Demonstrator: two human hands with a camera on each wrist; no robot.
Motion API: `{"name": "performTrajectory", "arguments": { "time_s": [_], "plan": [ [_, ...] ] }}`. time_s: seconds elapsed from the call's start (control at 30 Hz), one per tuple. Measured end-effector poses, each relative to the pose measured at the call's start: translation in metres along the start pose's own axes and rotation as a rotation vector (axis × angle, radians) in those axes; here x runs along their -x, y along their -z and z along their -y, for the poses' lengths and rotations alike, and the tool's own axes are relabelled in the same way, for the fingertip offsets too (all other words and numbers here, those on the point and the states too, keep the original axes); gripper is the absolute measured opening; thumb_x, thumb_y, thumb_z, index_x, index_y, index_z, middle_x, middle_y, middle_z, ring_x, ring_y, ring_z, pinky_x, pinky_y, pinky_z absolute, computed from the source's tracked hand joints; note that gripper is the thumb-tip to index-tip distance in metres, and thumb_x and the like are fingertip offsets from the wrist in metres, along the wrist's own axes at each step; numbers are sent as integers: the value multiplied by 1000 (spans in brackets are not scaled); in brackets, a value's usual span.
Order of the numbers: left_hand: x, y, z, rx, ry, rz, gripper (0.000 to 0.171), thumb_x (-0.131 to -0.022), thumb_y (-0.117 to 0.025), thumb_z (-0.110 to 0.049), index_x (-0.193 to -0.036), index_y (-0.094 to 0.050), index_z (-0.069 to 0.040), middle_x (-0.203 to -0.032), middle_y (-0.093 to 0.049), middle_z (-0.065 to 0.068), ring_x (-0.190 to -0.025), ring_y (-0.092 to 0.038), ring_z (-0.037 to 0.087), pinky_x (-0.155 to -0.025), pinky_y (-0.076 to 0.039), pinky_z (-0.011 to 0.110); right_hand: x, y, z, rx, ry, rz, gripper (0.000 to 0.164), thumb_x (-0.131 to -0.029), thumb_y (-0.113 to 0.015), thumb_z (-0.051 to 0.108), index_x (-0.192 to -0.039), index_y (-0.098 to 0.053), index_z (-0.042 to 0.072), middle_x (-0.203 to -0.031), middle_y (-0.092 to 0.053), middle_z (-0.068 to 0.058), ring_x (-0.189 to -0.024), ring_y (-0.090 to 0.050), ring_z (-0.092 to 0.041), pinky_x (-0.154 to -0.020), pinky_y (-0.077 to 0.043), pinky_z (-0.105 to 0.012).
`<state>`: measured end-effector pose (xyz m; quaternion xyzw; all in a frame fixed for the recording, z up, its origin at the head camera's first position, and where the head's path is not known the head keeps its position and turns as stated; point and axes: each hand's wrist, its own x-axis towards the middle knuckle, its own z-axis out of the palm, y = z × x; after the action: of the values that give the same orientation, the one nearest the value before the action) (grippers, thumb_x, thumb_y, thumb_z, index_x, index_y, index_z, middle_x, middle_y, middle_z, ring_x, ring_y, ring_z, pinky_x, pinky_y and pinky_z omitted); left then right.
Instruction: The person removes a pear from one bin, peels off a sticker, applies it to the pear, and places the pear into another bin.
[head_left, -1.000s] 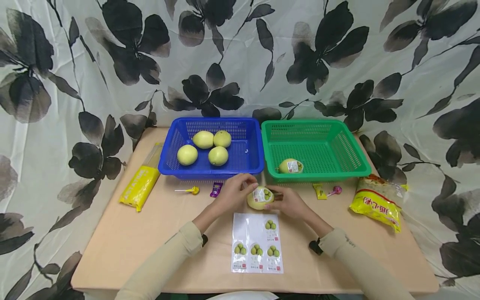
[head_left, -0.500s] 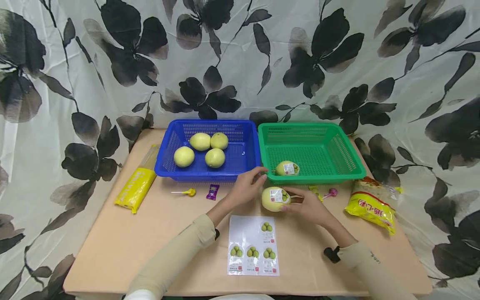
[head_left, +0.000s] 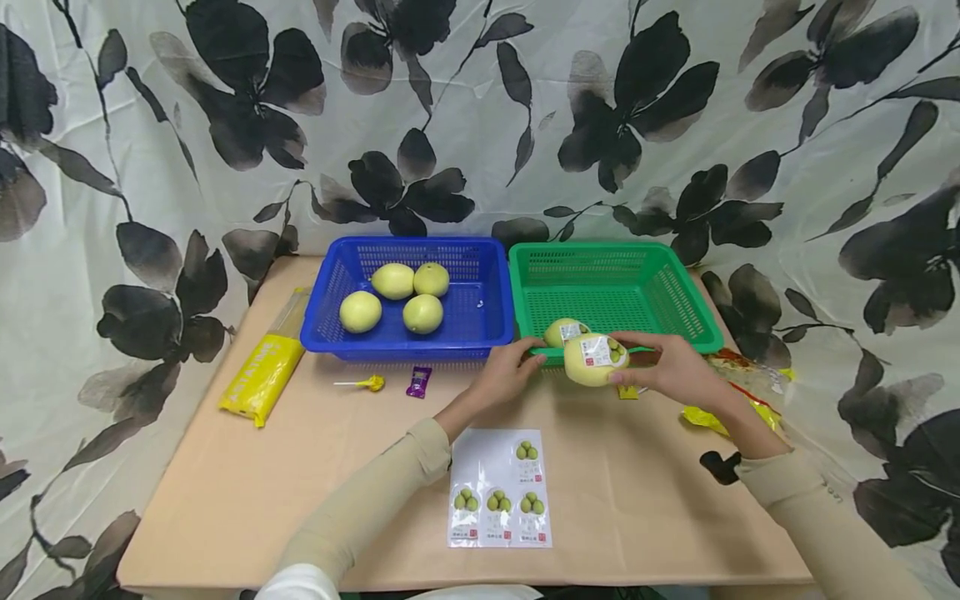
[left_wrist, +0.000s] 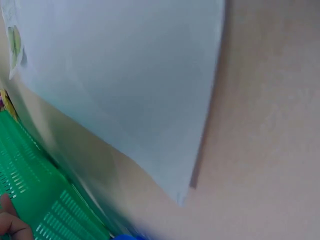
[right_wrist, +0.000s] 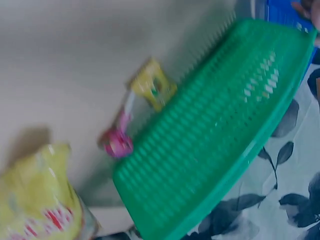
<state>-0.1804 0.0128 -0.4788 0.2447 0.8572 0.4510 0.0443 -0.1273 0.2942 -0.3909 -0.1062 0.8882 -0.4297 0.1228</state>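
In the head view my right hand [head_left: 675,368] grips a round pale yellow-green fruit [head_left: 585,372] between fingers and thumb. A label [head_left: 597,351] with a fruit picture is stuck on it. The held fruit is at the front rim of the green basket [head_left: 592,279], overlapping a second labelled fruit [head_left: 557,333] inside. My left hand [head_left: 508,373] holds that basket's front left corner, its index finger above the rim and thumb below. Below the hands lies a sheet of stickers [head_left: 498,492], several still on it. The right wrist view shows the basket but not the held fruit.
A blue basket [head_left: 483,333] beside the green one holds several unlabelled fruits [head_left: 423,314]. In front lie a yellow lollipop [head_left: 371,382] and a purple candy [head_left: 418,382]. Yellow packages lie left [head_left: 262,375] and right [right_wrist: 37,195]; a pink lollipop [right_wrist: 118,143] lies by the green basket.
My right hand has carried the labelled fruit right and away from me, from above the sticker sheet to the green basket. My left hand has left the fruit and moved to the basket's corner.
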Motion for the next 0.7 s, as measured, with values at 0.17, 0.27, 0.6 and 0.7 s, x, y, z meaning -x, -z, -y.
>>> {"name": "performTrajectory", "arguments": {
  "time_s": [0.17, 0.27, 0.6, 0.7],
  "plan": [
    [0, 3, -2, 10, 16, -14, 25, -106, -62, -22, -127, -69, -11, -89, -70, 5, -75, -56, 8, -68, -48, 21, -20, 26, 11, 116, 39, -18, 74, -90, -83, 34, -151, -52, 6, -145, -59, -19, -123, -65, -39, -86, -60, -23],
    [0, 4, -2, 14, 26, -11, 25, -106, -61, -21, -128, -69, -11, -93, -74, 9, -77, -58, 7, -69, -49, 21, -36, 40, 15, 179, 48, -6, 73, -91, -82, 35, -151, -53, 6, -145, -59, -19, -124, -65, -40, -88, -59, -23],
    [1, 1, -2, 24, 54, 10, 28, -106, -60, -23, -131, -69, -12, -90, -69, 3, -75, -55, 6, -66, -48, 20, -86, 72, -1, 352, -10, 84, 77, -89, -82, 44, -150, -53, 7, -139, -62, -23, -123, -66, -42, -90, -59, -43],
    [1, 0, -4, 23, 74, 17, 28, -106, -61, -23, -130, -69, -13, -86, -66, -1, -72, -54, 5, -64, -47, 19, -94, 75, -14, 377, -17, 113, 78, -89, -83, 43, -149, -54, 3, -137, -62, -28, -121, -66, -46, -92, -58, -49]
  ]
}}
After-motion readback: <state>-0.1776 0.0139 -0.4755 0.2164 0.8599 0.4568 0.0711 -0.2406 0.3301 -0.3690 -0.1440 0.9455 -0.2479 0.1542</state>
